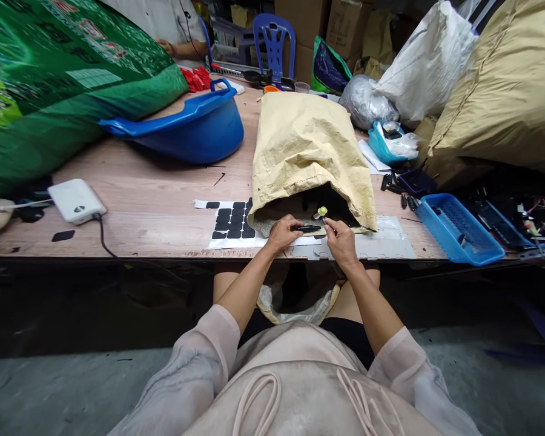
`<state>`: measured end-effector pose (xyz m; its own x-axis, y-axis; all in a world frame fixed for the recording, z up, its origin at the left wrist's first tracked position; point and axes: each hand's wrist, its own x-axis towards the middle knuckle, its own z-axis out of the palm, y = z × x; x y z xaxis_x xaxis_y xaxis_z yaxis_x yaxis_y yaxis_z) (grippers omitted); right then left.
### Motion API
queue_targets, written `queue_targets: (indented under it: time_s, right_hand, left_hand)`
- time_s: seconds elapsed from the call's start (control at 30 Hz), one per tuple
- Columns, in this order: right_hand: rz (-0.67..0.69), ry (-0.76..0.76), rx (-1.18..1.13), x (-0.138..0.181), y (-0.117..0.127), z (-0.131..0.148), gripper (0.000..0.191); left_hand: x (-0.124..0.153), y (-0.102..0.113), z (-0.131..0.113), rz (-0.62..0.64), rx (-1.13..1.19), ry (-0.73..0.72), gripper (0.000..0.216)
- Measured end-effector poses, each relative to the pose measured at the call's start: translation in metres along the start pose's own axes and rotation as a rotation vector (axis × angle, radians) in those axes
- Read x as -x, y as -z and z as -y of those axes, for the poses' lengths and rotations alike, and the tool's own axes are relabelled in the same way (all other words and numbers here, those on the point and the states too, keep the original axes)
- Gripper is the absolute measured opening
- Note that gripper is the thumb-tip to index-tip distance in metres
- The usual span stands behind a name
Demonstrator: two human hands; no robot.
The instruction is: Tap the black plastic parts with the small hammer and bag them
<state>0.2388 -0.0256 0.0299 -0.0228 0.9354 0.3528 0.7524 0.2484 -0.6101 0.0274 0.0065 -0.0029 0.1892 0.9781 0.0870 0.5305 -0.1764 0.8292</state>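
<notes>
My left hand [281,235] pinches one end of a slim black pen-shaped piece [309,229], which points right across the mouth of a tan paper sack [311,139]. Close beside it, my right hand [342,243] is closed on a small thing with a shiny metal part and a yellow-green round end [322,212]; its kind is too small to tell. The sack lies on the table with its dark opening toward me, and what is inside is hard to make out. A white sheet of black rounded stickers [229,225] lies left of my left hand, partly under the sack.
On the wooden table [163,206] stand a blue basin [195,127], a white corded box [77,201] and a blue plastic basket [458,230]. A large green bag [82,91] leans in at left. Full sacks [504,91] crowd the right. Another person's arm [184,49] shows behind.
</notes>
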Motion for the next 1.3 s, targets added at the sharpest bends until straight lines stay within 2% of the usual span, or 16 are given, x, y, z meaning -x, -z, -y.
queue_targets:
  time_s: [0.27, 0.57, 0.77, 0.97, 1.1, 1.3]
  right_hand:
    - [-0.014, -0.051, -0.079, 0.007, 0.001, 0.006, 0.031]
    - [-0.095, -0.184, -0.201, 0.033, -0.006, -0.006, 0.031]
    - [-0.101, -0.109, -0.182, 0.034, -0.004, -0.001, 0.031]
    - [-0.034, 0.033, -0.152, 0.03, -0.005, 0.015, 0.032]
    - [-0.085, 0.137, -0.119, 0.028, -0.007, 0.023, 0.033]
    - [-0.031, 0.131, -0.022, 0.032, -0.014, 0.019, 0.032]
  left_hand:
    - [0.0, -0.001, 0.0, -0.007, -0.007, 0.0, 0.033]
    - [0.003, 0.0, -0.002, -0.01, -0.073, -0.022, 0.035]
    - [0.005, -0.003, -0.01, -0.038, -0.11, 0.04, 0.025]
    - [0.005, -0.002, -0.012, -0.026, -0.094, 0.044, 0.021]
    - [0.006, -0.002, -0.015, -0.026, -0.1, 0.038, 0.019]
    - [0.005, -0.003, -0.019, -0.019, -0.129, 0.064, 0.017]
